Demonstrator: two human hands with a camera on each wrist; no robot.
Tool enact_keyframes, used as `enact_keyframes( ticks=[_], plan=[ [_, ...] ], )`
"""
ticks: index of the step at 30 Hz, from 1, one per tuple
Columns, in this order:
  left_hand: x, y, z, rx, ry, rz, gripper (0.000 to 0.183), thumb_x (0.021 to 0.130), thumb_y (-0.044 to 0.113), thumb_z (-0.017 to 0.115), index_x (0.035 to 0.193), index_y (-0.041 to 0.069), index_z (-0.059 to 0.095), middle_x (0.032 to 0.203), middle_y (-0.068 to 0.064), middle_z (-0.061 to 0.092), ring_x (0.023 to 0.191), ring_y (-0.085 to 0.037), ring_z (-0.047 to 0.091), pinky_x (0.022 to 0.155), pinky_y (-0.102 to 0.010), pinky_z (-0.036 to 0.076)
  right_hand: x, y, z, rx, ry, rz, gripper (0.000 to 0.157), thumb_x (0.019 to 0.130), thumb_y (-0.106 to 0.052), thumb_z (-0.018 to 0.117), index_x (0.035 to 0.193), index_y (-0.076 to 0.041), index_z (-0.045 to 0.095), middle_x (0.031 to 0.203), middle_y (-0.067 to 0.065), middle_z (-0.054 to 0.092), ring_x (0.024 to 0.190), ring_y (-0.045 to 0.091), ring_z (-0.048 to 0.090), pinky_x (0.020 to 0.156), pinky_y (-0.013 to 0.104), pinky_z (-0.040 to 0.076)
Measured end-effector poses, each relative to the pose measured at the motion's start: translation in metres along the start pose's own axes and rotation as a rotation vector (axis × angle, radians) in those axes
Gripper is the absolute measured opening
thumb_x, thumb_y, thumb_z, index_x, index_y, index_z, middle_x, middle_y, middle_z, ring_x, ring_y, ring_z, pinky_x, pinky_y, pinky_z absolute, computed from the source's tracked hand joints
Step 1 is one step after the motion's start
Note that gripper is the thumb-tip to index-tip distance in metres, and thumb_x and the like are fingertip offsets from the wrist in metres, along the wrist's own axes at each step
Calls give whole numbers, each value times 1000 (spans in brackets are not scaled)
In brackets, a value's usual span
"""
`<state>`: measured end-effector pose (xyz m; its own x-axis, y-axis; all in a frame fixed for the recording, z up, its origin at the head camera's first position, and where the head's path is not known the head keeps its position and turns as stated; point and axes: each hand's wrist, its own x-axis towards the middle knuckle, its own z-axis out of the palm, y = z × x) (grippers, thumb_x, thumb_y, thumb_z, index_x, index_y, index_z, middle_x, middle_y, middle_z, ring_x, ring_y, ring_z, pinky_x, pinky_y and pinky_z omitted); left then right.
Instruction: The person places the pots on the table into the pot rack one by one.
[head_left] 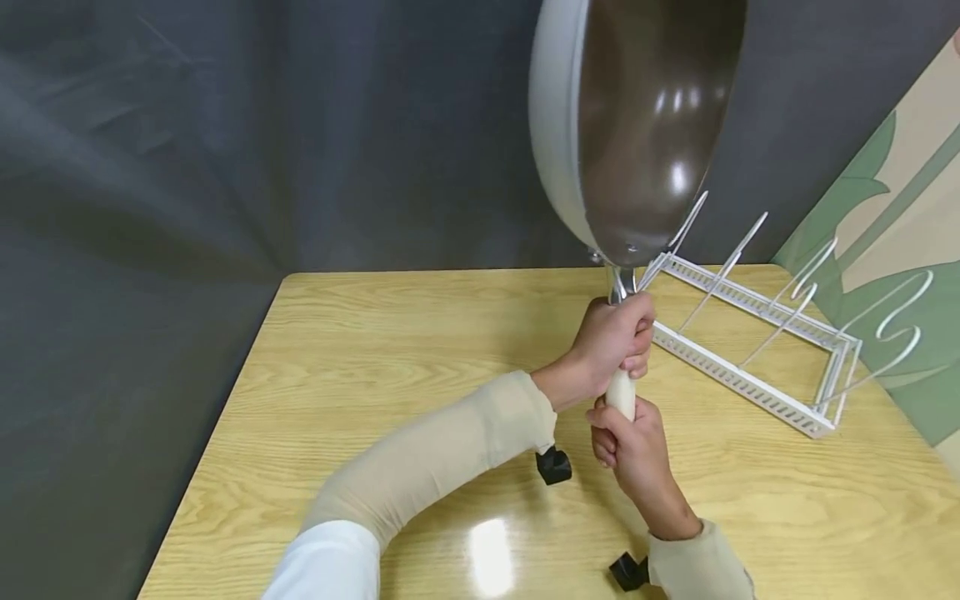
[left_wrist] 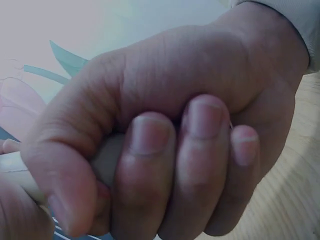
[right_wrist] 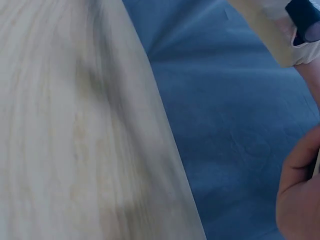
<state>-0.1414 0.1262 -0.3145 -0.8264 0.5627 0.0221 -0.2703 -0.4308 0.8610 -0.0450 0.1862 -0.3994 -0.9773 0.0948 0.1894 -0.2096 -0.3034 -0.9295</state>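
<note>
A large frying pan (head_left: 652, 142), pale outside and glossy brown inside, is held up on its side, its top cut off by the head view. Its cream handle (head_left: 621, 394) points down toward me. My left hand (head_left: 611, 337) grips the handle's upper part, just below the metal neck (head_left: 621, 283). Lower down, my right hand (head_left: 633, 446) wraps round the handle's end. In the left wrist view the left fingers (left_wrist: 195, 165) curl tightly over the handle, which is mostly hidden. The right wrist view catches only part of a hand at its right edge.
A white wire rack (head_left: 750, 379) with upright dividers stands on the wooden table (head_left: 390, 350) at the right, close behind the pan. Dark cloth (head_left: 150, 208) hangs along the back and left; a leaf-patterned panel (head_left: 900, 250) is at the right.
</note>
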Motion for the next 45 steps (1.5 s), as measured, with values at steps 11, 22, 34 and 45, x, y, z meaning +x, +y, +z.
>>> enact_keyframes(
  ticks=[11,22,34,45],
  plan=[
    [10,-13,10,129,48,-39,35,87,11,50,55,16,37,46,0,31,37,-10,27,36,-25,26,1,8,-9,172,-129,-22,31,91,14,36,70,-8,40,50,6,18,38,23,9,34,34,7],
    [11,-18,17,238,59,-132,31,89,9,55,62,16,43,49,1,37,38,-10,32,37,-22,29,-2,12,-10,411,-287,21,35,88,12,22,78,-14,44,50,1,14,37,15,11,36,28,7],
    [11,-25,26,307,74,-205,23,90,11,57,70,14,47,52,-1,41,39,-10,33,36,-22,33,-8,10,-16,486,-339,107,23,84,7,21,72,-11,26,51,-2,18,38,11,15,37,24,12],
    [13,-27,23,305,45,-203,19,91,8,56,75,13,47,52,0,41,40,-10,35,37,-22,35,-8,10,-17,666,-440,155,21,86,6,25,74,-11,26,53,-3,20,40,9,16,37,21,12]
  ],
)
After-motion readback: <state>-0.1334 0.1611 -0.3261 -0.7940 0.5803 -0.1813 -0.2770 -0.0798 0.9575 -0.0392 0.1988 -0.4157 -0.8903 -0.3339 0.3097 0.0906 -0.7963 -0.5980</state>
